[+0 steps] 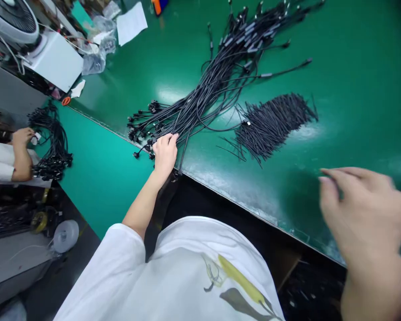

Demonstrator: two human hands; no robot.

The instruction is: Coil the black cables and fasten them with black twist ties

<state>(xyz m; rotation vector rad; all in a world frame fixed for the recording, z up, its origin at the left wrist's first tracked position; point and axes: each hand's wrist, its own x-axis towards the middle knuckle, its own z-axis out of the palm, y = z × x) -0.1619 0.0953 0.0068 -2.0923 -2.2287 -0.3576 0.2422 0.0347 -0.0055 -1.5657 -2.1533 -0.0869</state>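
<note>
Black cables point(203, 96) lie in a long loose bundle across the green table. At their near-left end, by the table edge, my left hand point(165, 154) has its fingers closed down on a cable near the plugs. Several small black connectors point(138, 129) fan out beside that hand. My right hand point(367, 214), blurred, hovers over the table at the right, apart from the cables. Its thumb and forefinger come together in a pinch; anything between them is too small to make out. Between the hands is a pile of short black strips point(276, 127).
Another person's hand point(22, 138) works at a second cable bundle point(55, 142) on the left. A fan point(11, 18), a white box point(58, 62), plastic bags point(95, 60) and a paper sheet point(132, 23) occupy the upper left. The table edge point(240, 203) runs before my body.
</note>
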